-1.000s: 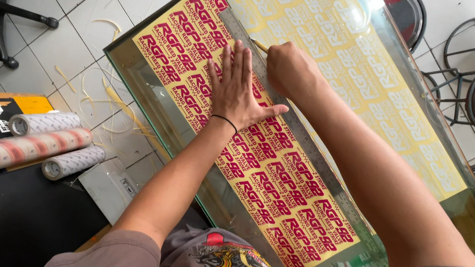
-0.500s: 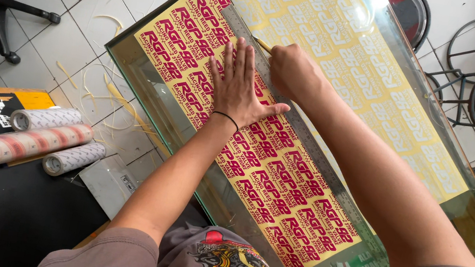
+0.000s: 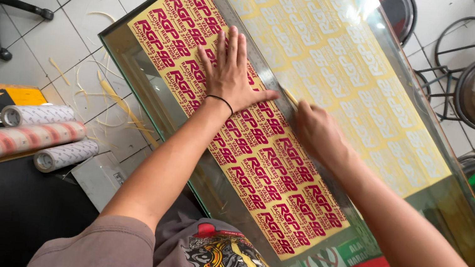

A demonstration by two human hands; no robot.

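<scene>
Rolls [image 3: 8, 135] are seen at the left, well apart from the work. A yellow sheet [image 3: 260, 150] on the glass table [image 3: 136, 54] is pressed by the flat, open left hand [image 3: 231, 75]. A blade [image 3: 290, 96] is gripped in the closed right hand [image 3: 314, 133]; cutting seems underway, needing steady pressure

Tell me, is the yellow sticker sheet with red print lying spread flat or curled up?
Spread flat: the yellow sticker sheet lies unfolded on the glass tabletop, the left hand pressing on it.
</scene>
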